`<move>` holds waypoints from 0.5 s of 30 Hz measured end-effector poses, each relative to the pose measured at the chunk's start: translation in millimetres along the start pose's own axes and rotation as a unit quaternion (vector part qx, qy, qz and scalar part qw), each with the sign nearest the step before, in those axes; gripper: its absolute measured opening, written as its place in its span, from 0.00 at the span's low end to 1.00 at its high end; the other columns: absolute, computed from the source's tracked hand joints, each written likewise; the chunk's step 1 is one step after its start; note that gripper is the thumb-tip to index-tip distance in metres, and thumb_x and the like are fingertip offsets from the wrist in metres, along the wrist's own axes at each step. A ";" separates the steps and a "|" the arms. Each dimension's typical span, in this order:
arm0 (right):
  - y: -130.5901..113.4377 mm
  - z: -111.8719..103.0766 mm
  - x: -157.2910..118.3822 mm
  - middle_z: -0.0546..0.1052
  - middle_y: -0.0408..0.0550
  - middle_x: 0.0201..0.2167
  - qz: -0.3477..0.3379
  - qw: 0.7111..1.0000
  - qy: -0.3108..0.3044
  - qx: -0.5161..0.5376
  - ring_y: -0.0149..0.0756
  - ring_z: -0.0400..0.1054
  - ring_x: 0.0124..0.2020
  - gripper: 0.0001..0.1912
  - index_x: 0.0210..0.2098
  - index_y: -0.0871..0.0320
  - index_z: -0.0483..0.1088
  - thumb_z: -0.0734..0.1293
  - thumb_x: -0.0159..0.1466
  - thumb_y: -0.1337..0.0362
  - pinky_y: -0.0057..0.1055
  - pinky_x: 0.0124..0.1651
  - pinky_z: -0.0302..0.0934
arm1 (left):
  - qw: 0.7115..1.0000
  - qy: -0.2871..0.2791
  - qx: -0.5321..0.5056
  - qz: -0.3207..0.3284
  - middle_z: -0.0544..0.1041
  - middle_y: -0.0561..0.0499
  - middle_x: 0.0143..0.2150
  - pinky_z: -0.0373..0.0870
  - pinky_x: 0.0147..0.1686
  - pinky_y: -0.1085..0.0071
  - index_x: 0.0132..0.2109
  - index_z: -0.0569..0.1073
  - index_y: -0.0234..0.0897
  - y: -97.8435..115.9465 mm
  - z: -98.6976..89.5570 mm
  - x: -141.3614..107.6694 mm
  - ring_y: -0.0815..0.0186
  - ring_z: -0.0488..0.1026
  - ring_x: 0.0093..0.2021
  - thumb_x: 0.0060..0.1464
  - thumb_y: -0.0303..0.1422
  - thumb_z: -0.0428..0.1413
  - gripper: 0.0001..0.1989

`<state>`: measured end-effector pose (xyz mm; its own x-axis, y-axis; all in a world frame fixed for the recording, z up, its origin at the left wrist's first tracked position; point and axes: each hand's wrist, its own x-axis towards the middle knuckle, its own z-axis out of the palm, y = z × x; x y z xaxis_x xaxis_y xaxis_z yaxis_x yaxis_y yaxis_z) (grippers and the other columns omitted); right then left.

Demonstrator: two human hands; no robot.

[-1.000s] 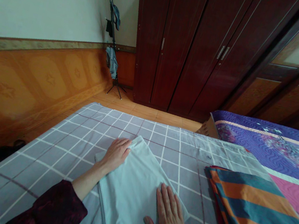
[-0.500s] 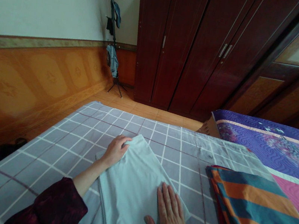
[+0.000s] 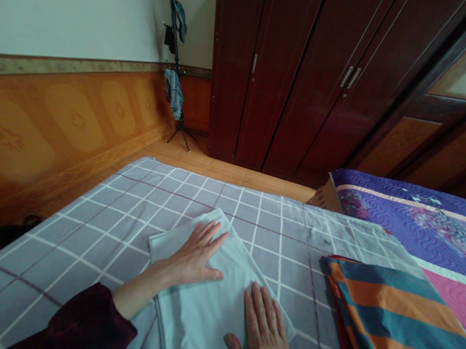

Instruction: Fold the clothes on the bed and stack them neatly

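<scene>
Pressing folded pale cloth (image 3: 213,301) — left hand (image 3: 196,254), right hand (image 3: 266,342) flat, fingers spread, grasping nothing.

Left hand (image 3: 196,254) and right hand (image 3: 265,345) press flat (fingers spread) on the folded pale cloth (image 3: 205,306).

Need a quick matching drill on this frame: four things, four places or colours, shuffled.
Things:
1. pale cloth
2. striped blanket
3. wardrobe
4. coat stand

Places or colours:
A. in the room corner, clothes hanging on it
B. under both hands, on the checked sheet
C. dark red-brown, doors shut
D. orange and teal, at the right

Pairs: 1-B, 2-D, 3-C, 4-A
</scene>
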<state>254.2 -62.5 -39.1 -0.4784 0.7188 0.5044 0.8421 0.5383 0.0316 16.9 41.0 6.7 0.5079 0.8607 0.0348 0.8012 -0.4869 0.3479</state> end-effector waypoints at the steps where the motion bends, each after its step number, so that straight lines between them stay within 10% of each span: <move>1: 0.1 0.0 0.0 0.57 0.61 0.64 0.000 1.000 0.000 0.000 0.52 0.51 0.63 0.38 0.66 0.66 0.45 0.61 0.63 0.55 0.47 0.57 0.54 | 1.000 -0.020 -0.008 0.006 0.42 0.39 0.70 0.36 0.64 0.48 0.68 0.48 0.38 3.9 1.3 -0.8 0.50 0.35 0.69 0.49 0.50 0.58 0.46; 15: 0.8 -4.8 1.6 0.57 0.62 0.63 -0.005 1.000 0.000 0.003 0.53 0.53 0.63 0.39 0.67 0.66 0.42 0.60 0.64 0.55 0.47 0.56 0.56 | 0.983 -0.149 -0.059 0.083 0.33 0.36 0.70 0.33 0.62 0.41 0.68 0.46 0.36 26.9 -11.5 -10.0 0.45 0.28 0.67 0.41 0.60 0.56 0.55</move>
<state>255.3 -63.1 -34.2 -0.4867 0.7140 0.5032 0.8359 0.5480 0.0310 29.8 21.0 26.5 0.7133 0.6799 -0.1701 0.6655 -0.5811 0.4684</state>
